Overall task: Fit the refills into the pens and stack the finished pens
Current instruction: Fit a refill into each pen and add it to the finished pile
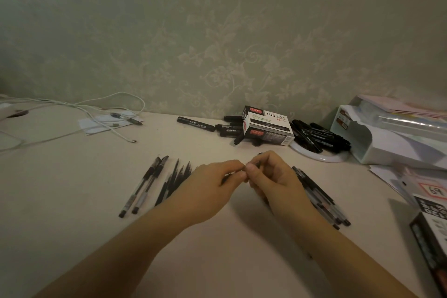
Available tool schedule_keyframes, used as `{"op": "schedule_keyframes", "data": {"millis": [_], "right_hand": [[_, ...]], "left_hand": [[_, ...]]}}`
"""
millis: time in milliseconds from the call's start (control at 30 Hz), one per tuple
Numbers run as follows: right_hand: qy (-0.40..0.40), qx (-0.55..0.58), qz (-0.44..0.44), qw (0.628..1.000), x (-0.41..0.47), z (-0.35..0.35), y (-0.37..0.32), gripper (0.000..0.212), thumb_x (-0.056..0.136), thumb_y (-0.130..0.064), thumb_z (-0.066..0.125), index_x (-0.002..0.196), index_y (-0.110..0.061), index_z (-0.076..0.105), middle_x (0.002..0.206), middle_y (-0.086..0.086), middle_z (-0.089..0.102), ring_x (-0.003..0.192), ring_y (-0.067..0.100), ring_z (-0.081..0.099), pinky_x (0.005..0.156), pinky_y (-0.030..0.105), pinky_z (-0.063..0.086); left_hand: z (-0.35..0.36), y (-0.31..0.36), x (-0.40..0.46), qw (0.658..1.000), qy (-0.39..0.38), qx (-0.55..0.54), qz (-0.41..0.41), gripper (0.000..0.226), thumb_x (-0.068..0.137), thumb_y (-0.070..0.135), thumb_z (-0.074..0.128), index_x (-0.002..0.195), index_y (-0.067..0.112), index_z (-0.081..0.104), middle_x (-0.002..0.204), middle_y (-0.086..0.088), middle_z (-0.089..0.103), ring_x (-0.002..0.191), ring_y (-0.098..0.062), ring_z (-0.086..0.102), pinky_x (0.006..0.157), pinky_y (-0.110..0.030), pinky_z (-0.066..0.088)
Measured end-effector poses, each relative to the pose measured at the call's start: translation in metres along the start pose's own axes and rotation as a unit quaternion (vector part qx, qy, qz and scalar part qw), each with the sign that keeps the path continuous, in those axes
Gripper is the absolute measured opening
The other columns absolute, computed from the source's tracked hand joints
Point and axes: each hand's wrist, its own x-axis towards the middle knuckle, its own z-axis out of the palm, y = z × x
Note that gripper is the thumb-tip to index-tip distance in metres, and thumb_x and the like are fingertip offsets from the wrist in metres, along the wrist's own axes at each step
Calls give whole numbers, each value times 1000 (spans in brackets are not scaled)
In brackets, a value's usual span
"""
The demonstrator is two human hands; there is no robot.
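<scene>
Above the worktop, between the two piles, my left hand and right hand pinch one pen fingertip to fingertip, its long axis running left-right between them.

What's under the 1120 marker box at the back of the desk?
Black markers poke out from beneath the 1120 marker box on its left, so it rests partly on them. How many lie under it, and whether its right end touches the white plate, is hidden.

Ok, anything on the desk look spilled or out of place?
Yes: black markers lie scattered around the tilted marker box by the wall, one marker apart to its left. The pens by both hands lie in tidy groups.
</scene>
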Motion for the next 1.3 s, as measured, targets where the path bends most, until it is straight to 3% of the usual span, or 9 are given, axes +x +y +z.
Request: {"op": "schedule_keyframes", "data": {"millis": [167,267,367,567,700,900,1133,1200,1300], "right_hand": [[53,-45,-10,998,-1,-1,2,5,94,-23,65,91,-27,64,81,-1,69,65,3,61,59,17,48],[83,-209,-40,973,-1,-8,5,11,92,-27,66,92,-34,58,87,-11,67,81,1,63,70,16,50],[26,-428,-98,898,-4,-12,8,10,94,-28,62,95,-33,53,90,-18,56,88,1,51,70,16,41],[-59,-504,-146,849,-5,-12,12,4,95,-24,59,96,-28,59,90,-14,60,88,11,46,78,29,40],[-37,-481,-149,863,-4,-13,13,3,95,-25,60,95,-28,61,92,-17,54,89,6,45,78,24,36],[5,-281,-68,957,-2,-8,6,22,93,-44,57,89,-27,70,77,-13,65,77,3,59,68,15,47],[-16,-155,-16,988,1,-15,7,5,88,-28,72,83,-30,74,80,-10,72,74,2,64,68,11,49],[-17,-148,-20,989,2,-15,7,12,84,-23,77,88,-33,73,86,-13,72,78,2,64,70,13,50],[-16,-152,-21,988,1,-13,8,22,78,-42,78,98,-38,69,96,-19,70,83,3,65,70,17,53]], "left_hand": [[5,-5,-4,996,23,81,-42,29,93,59,39,106,33,44,57,7,49,48,-3,46,48,-19,30],[4,-10,-4,995,44,73,-60,19,97,43,44,100,26,36,61,6,51,49,-5,46,48,-21,33],[1,-11,-4,995,46,80,-46,7,98,26,44,96,23,38,69,5,53,55,-7,48,50,-22,35],[2,-12,-3,989,67,132,-17,9,96,25,52,100,25,44,99,9,49,85,-7,54,67,-16,42],[4,-15,-4,984,58,170,13,8,95,31,53,100,29,47,98,13,45,82,-4,50,63,-14,39],[7,-12,-4,987,58,134,60,8,94,33,55,99,30,50,96,13,47,80,-2,51,70,-30,52],[7,-12,-1,992,47,98,61,16,98,31,48,100,26,63,88,10,57,80,-4,52,73,-27,45],[7,-13,0,993,47,93,54,18,99,31,47,100,25,64,89,10,59,81,-4,53,74,-27,45],[9,-14,-1,992,55,96,56,18,99,30,46,102,25,63,90,9,59,81,-4,53,74,-27,46]]}}
